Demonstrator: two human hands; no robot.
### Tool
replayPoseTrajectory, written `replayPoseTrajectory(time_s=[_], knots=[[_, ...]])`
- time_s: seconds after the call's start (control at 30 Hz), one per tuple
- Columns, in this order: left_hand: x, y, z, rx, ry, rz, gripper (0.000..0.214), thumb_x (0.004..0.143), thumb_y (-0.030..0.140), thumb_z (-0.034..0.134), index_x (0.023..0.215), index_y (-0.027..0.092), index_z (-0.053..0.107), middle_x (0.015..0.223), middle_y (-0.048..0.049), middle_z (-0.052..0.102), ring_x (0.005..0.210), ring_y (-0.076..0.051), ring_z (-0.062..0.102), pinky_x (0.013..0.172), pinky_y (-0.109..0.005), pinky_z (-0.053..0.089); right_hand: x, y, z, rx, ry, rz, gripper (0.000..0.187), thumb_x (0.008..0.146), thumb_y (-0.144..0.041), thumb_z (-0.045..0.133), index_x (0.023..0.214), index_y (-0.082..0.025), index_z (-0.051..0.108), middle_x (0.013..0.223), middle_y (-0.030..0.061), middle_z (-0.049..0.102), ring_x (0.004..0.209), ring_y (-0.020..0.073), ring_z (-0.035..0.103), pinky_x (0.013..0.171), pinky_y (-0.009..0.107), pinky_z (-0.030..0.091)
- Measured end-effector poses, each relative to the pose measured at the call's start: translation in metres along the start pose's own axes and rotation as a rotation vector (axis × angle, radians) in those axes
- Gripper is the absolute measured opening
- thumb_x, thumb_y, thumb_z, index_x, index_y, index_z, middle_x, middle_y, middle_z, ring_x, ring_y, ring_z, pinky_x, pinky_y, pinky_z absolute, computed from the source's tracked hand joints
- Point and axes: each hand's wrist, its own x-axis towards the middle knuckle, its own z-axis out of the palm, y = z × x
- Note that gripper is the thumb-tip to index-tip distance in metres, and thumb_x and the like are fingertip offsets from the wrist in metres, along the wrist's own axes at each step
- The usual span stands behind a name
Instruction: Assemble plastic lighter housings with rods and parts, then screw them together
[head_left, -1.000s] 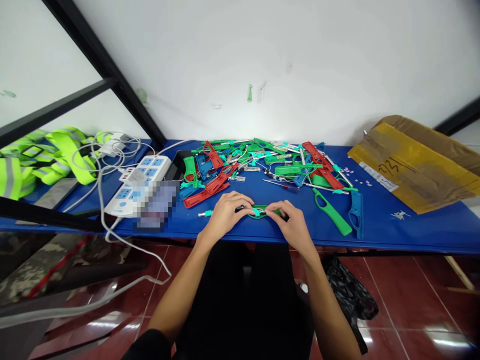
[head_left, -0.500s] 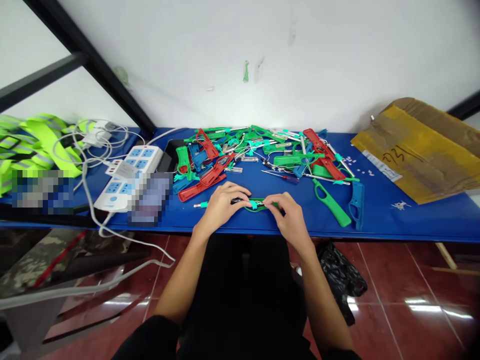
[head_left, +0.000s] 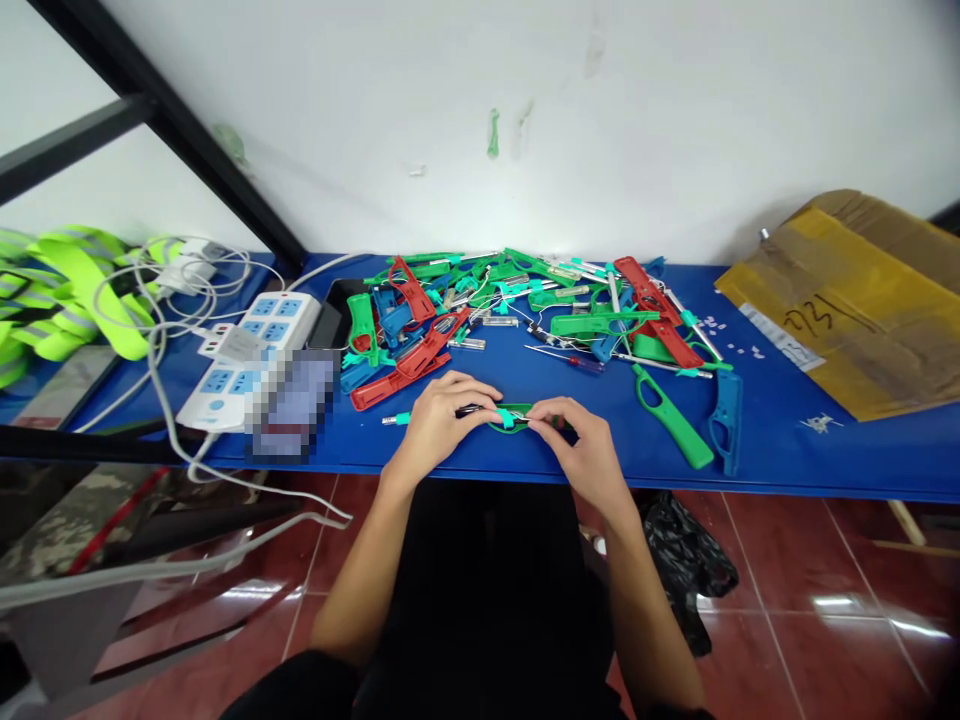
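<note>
A green long-necked lighter (head_left: 510,418), with its inner parts and a turquoise trigger showing, lies between my hands near the table's front edge. My left hand (head_left: 441,420) is closed around its neck side, and the metal tube tip sticks out to the left of that hand. At the handle end, my right hand (head_left: 579,442) pinches at the lighter's inside with thumb and forefinger; any small part between the fingertips is hidden. Just beyond lies a screwdriver (head_left: 585,364). To the right are a green handle shell (head_left: 679,425) and a blue handle shell (head_left: 725,420).
A pile of red, green and blue lighter shells and parts (head_left: 420,360) spreads along the back of the blue table (head_left: 757,465). On the left are a power strip (head_left: 255,350), a phone (head_left: 292,405) and white cables. A cardboard box (head_left: 862,320) stands at the right.
The camera view has shifted slightly. Both hands stay on the green lighter in nearly the same place, with the right fingers moved a little at its handle end.
</note>
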Motion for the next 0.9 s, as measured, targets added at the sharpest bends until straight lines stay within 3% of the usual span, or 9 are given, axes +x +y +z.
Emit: replayPoseTrajectory(time_s=[0.3, 0.53, 0.9], knots=[[0.0007, 0.0003, 0.001, 0.072, -0.003, 0.014, 0.022, 0.103, 0.045, 0.073, 0.093, 0.031, 0.086, 0.115, -0.0009, 0.085, 0.109, -0.025, 0.069, 0.101, -0.044, 0.053, -0.0001, 0.0005, -0.0018, 0.053, -0.022, 0.052, 0.008, 0.103, -0.029, 0.072, 0.095, -0.027, 0.074, 0.102, 0.0044, 0.081, 0.089, 0.0238, 0.069, 0.087, 0.039, 0.053], [0.0008, 0.0008, 0.0004, 0.099, -0.028, 0.053, 0.02, 0.103, 0.042, 0.075, 0.092, 0.03, 0.086, 0.117, 0.0003, 0.085, 0.109, -0.024, 0.067, 0.1, -0.043, 0.051, -0.0018, 0.0024, 0.0009, 0.033, 0.011, -0.019, 0.012, 0.107, -0.025, 0.064, 0.096, -0.026, 0.071, 0.108, 0.0059, 0.08, 0.102, 0.0247, 0.074, 0.096, 0.04, 0.055], [0.0016, 0.0012, 0.0009, 0.113, -0.045, 0.055, 0.011, 0.098, 0.036, 0.082, 0.091, 0.028, 0.085, 0.117, 0.0, 0.085, 0.111, -0.024, 0.067, 0.099, -0.044, 0.048, -0.0015, 0.0062, 0.0012, 0.043, 0.016, -0.083, 0.016, 0.107, -0.019, 0.063, 0.093, -0.026, 0.067, 0.107, 0.0045, 0.078, 0.099, 0.0226, 0.073, 0.093, 0.038, 0.055]])
